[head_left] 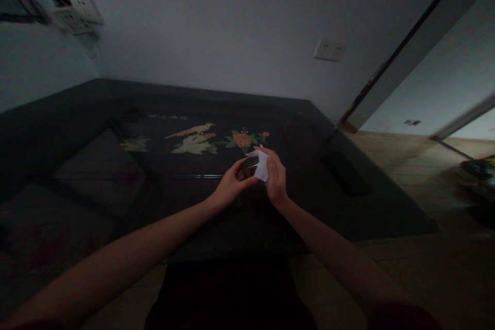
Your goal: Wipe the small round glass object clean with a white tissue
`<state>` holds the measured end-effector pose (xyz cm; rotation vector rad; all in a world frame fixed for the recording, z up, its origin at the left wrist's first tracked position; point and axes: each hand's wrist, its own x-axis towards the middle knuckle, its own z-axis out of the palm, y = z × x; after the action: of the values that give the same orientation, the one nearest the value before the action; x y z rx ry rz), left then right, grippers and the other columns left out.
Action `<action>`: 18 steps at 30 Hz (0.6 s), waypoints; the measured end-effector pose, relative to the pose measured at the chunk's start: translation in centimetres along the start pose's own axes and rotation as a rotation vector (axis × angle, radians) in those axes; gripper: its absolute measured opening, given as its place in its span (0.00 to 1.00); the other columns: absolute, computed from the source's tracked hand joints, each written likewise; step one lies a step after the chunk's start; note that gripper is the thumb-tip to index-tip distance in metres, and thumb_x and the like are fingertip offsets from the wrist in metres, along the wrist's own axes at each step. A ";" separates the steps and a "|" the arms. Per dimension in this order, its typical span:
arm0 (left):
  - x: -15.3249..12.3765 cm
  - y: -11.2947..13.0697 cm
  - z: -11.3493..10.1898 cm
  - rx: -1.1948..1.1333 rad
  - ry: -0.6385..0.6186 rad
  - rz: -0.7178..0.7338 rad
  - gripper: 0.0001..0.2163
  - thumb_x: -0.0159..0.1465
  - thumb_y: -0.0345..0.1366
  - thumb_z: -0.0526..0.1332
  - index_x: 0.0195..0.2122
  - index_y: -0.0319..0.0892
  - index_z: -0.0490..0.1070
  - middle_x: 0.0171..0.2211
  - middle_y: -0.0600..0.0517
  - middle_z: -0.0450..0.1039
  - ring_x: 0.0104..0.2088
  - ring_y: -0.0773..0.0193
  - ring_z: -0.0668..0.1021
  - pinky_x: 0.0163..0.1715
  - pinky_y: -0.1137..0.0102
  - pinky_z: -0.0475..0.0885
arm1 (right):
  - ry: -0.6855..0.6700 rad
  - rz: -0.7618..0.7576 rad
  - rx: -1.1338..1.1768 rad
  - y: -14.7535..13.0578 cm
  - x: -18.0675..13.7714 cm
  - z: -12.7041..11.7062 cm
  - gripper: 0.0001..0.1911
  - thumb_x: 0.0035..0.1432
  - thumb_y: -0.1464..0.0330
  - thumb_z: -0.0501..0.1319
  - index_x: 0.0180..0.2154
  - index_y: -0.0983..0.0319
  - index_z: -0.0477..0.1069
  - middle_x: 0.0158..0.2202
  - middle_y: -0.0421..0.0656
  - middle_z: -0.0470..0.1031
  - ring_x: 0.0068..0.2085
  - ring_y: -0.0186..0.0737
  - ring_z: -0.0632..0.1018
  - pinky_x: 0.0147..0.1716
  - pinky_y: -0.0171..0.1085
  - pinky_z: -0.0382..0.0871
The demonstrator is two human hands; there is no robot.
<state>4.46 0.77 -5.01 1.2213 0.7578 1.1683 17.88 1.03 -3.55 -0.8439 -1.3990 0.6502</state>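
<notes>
Both my hands meet above a dark glass-topped table (162, 185). My left hand (231, 185) curls around a small dark object (249, 167) that I cannot make out clearly. My right hand (275, 178) pinches a piece of white paper or tissue (261, 164) against that object. Fingers of both hands are closed. The room is dim, so the small object stays hard to identify.
The table top shows a painted bird (192, 130) and flower (243, 139) design. A dark flat object (343, 171) lies on the table's right side. Wall sockets (329, 50) and a wall box (75, 13) are behind. Wooden floor and a doorway lie to the right.
</notes>
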 end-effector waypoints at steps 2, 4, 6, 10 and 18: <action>0.0 0.1 0.1 -0.016 0.049 -0.002 0.31 0.48 0.32 0.70 0.53 0.38 0.66 0.55 0.42 0.71 0.56 0.50 0.72 0.57 0.57 0.66 | -0.073 -0.145 -0.174 -0.7 -0.2 0.0 0.18 0.66 0.60 0.49 0.47 0.56 0.73 0.49 0.45 0.74 0.53 0.45 0.72 0.55 0.48 0.63; -0.1 0.2 0.2 -0.033 0.072 -0.001 0.30 0.48 0.32 0.70 0.53 0.37 0.67 0.55 0.41 0.70 0.56 0.49 0.72 0.56 0.57 0.66 | -0.137 -0.234 -0.283 -1.1 -0.3 0.1 0.17 0.66 0.62 0.49 0.47 0.54 0.73 0.50 0.44 0.73 0.54 0.45 0.71 0.58 0.50 0.59; -0.2 0.3 0.3 -0.037 0.075 0.002 0.30 0.47 0.32 0.71 0.52 0.37 0.67 0.56 0.40 0.70 0.56 0.48 0.72 0.56 0.56 0.66 | -0.160 -0.262 -0.297 -1.3 -0.2 0.2 0.16 0.66 0.63 0.49 0.46 0.53 0.74 0.49 0.44 0.74 0.54 0.44 0.70 0.60 0.50 0.57; -0.2 0.3 0.2 -0.022 0.050 -0.018 0.29 0.47 0.32 0.71 0.51 0.38 0.67 0.54 0.40 0.72 0.55 0.49 0.73 0.56 0.56 0.65 | -0.039 -0.050 -0.061 -0.7 0.4 0.2 0.16 0.64 0.60 0.52 0.41 0.57 0.75 0.43 0.44 0.77 0.47 0.44 0.75 0.51 0.45 0.66; -0.2 0.2 -0.1 0.006 -0.041 0.016 0.33 0.47 0.35 0.72 0.55 0.40 0.64 0.53 0.43 0.72 0.54 0.51 0.74 0.57 0.57 0.66 | 0.153 0.554 0.425 2.9 1.3 0.2 0.18 0.49 0.51 0.61 0.28 0.60 0.72 0.23 0.38 0.73 0.26 0.37 0.73 0.28 0.36 0.69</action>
<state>4.28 0.59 -4.83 1.2547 0.7226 1.1516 18.03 3.73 -5.17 -0.9138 -0.8359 1.2296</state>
